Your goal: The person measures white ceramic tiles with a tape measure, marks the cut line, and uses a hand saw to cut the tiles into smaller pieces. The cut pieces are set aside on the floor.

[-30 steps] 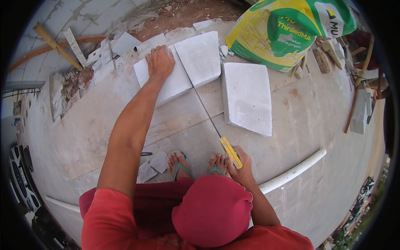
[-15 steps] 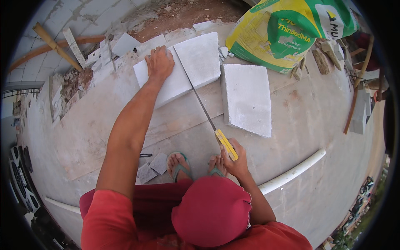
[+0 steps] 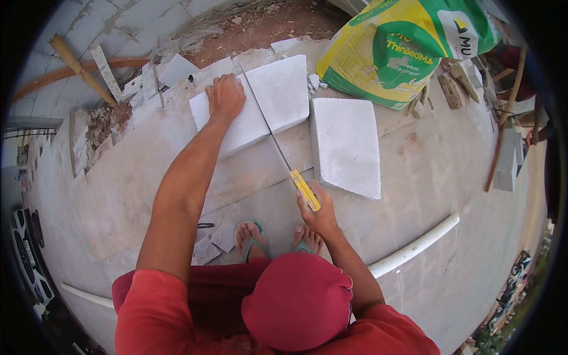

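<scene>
A white lightweight block (image 3: 278, 89) lies on the ground in front of me, its surface pale and dusty. My left hand (image 3: 226, 99) presses on its left part, with the fingers bent over the far edge. In my right hand (image 3: 318, 211) is the yellow handle of a hand saw (image 3: 305, 189), gripped with wrapped fingers. The saw's long thin blade runs obliquely across the block and sticks out past its far edge. How deep the blade sits in the block I cannot tell. A second white block (image 3: 346, 145) rests just right of the first.
A green and yellow bag (image 3: 384, 53) stands beyond the blocks at the right. Broken block pieces (image 3: 177, 70) and a wooden pole (image 3: 83, 70) lie by the wall. A white pipe (image 3: 414, 245) lies to my right. Small grey pieces (image 3: 223, 236) sit beside my sandalled feet.
The saw has been pushed forward and left through the block, and my right hand has gone with it. My left hand stays on the block. The view has shifted slightly.
</scene>
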The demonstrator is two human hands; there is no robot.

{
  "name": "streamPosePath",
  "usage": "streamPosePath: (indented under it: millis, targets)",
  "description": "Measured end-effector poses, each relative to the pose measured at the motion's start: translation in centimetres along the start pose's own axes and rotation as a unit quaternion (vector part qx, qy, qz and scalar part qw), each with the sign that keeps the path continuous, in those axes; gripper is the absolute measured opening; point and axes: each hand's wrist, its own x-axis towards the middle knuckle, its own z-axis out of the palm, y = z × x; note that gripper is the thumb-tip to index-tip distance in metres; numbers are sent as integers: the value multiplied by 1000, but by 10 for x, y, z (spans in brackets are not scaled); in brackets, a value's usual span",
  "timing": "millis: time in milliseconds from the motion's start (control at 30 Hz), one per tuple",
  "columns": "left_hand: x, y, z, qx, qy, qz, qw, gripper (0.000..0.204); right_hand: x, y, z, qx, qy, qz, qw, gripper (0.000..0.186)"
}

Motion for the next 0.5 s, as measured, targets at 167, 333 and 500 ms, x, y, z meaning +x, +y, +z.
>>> streamPosePath:
  millis: [167, 333, 500]
  targets:
    - [4, 12, -5, -7, -13, -1, 1000, 38, 19, -13, 6, 29, 31, -39, 998, 19]
    - [1, 0, -8, 24, -5, -8, 1000, 36, -84, -4, -37, 21, 25, -23, 999, 15]
    - [9, 10, -1, 1, -13, 3, 1000, 40, 39, -12, 10, -5, 40, -45, 998, 19]
